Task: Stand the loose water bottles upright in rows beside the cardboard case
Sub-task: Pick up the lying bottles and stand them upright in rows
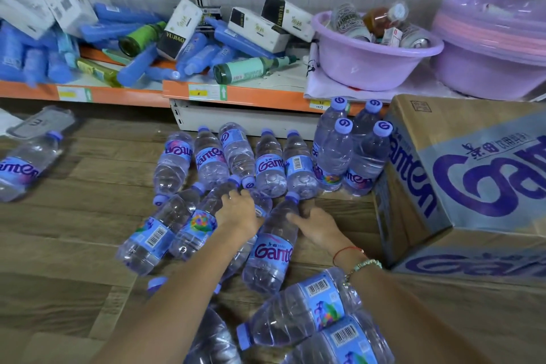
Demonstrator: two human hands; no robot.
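Several clear water bottles with blue caps stand upright [339,156] against the left side of the cardboard case [419,242]. Several more lie in a row on the wooden floor [270,168] just left of them. My left hand [237,211] is closed over the shoulder of a lying bottle with a colourful label [198,227]. My right hand [317,226] rests with fingers spread beside another lying bottle [273,248], its thumb touching that bottle. More bottles lie under my right forearm [307,313], and one lies apart at far left [26,168].
A low orange-edged shelf [236,94] runs along the back, heaped with blue bottles, green bottles and white boxes. Two purple basins [372,65] sit on it at the right. A flat grey package [41,122] lies on the floor at far left.
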